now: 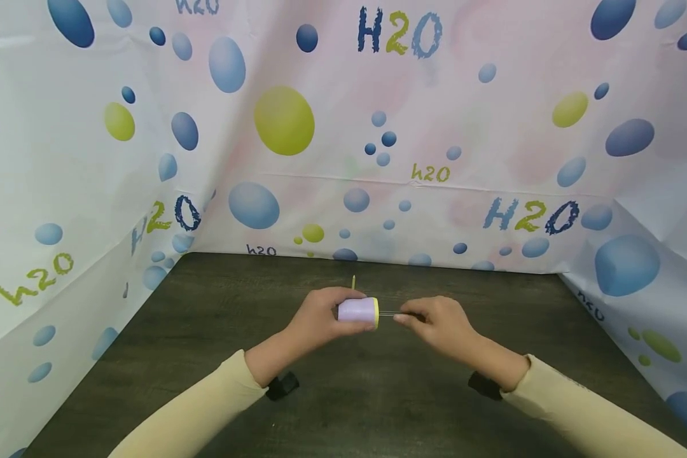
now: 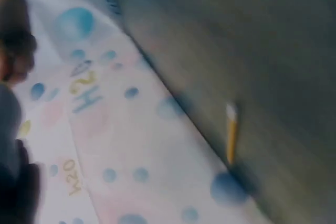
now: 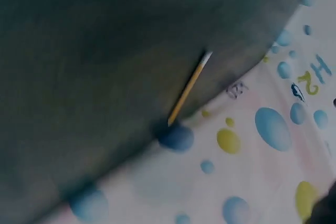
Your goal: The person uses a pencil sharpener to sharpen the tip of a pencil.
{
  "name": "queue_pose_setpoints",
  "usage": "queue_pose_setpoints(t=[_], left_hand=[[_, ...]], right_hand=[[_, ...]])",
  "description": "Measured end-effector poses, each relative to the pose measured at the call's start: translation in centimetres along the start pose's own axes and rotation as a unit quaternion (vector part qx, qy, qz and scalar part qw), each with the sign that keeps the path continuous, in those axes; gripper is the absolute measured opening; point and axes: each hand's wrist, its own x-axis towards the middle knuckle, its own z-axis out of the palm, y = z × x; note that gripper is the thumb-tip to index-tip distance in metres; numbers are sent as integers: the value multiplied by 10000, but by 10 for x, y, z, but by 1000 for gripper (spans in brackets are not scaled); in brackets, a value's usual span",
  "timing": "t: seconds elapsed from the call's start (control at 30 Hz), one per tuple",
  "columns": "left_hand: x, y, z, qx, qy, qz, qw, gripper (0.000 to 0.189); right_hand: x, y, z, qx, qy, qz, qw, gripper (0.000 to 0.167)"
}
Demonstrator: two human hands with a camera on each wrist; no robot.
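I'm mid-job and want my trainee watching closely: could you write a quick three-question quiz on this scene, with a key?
1. Which hand holds the lilac cylinder?
2. True or false: the right hand is touching nothing.
3. Where is the yellow pencil-like stick?
a) pinched in the right hand
b) on the dark table, toward its far edge
c) lying across the person's sleeve

Key:
1. The left hand.
2. False; it pinches thin rods that reach to the cylinder's end.
3. b
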Motion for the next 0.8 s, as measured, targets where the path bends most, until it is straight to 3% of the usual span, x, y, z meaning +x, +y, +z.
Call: queue_pose_setpoints(t=[0.03,0.07,0.1,0.17,0.2,0.23,0.27,0.3,0.33,0.37,0.43,0.47,0.5,0.53,0.57,0.63,0.67,0.73,0.77,0.8], left_hand=[[0,-3,0,508,182,657,9964,46],[0,-6,1,1010,407,1333,9851,48],[0,-10,1,1439,630,1973,9677,51],[1,-16,2,2052,1030,3013,9255,55],[1,-19,2,2208,1161,3352,9085,57],[1,-20,2,2269,1218,3540,8991,58],[1,-21,3,2265,1190,3557,8989,58],[1,-21,3,2187,1086,3420,9074,57],[0,-21,3,2038,915,3099,9241,56],[0,-20,3,1798,698,2624,9455,53],[1,-17,2,1009,201,1301,9861,49],[3,-15,1,508,-26,532,9973,46],[5,-14,-1,-10,-217,-205,9996,45],[7,-12,-3,-504,-374,-873,9942,43],[9,-12,-4,-1014,-530,-1448,9828,44],[12,-11,-8,-1871,-868,-2282,9515,46],[13,-11,-9,-2207,-1044,-2544,9358,47],[14,-10,-11,-2668,-1382,-2849,9102,49],[14,-9,-11,-2841,-1505,-2958,8995,49],[14,-8,-11,-2922,-1595,-3009,8937,49]], right_hand=[[0,0,-2,635,-406,488,9960,37],[1,1,-3,1267,-794,1002,9837,33],[2,3,-4,1841,-1163,1452,9651,30],[5,7,-5,2779,-1834,2147,9182,30],[6,9,-5,3097,-2091,2379,8965,31],[6,11,-5,3289,-2271,2575,8797,33],[7,12,-5,3344,-2384,2726,8701,35],[7,12,-5,3241,-2411,2718,8734,36],[7,12,-6,3002,-2352,2590,8874,36],[6,11,-6,2617,-2194,2376,9094,35],[5,9,-6,1424,-1630,1537,9641,44],[5,8,-5,658,-1236,972,9854,48],[4,7,-5,-137,-761,393,9962,52],[5,7,-4,-825,-261,-173,9961,54],[5,7,-3,-1417,256,-701,9871,55],[7,10,-2,-2324,1224,-1675,9502,53],[8,12,-1,-2574,1565,-2044,9314,48],[8,15,-1,-2857,1937,-2570,9026,40],[7,17,0,-2980,2038,-2734,8915,39],[6,18,0,-3064,2103,-2858,8833,37]])
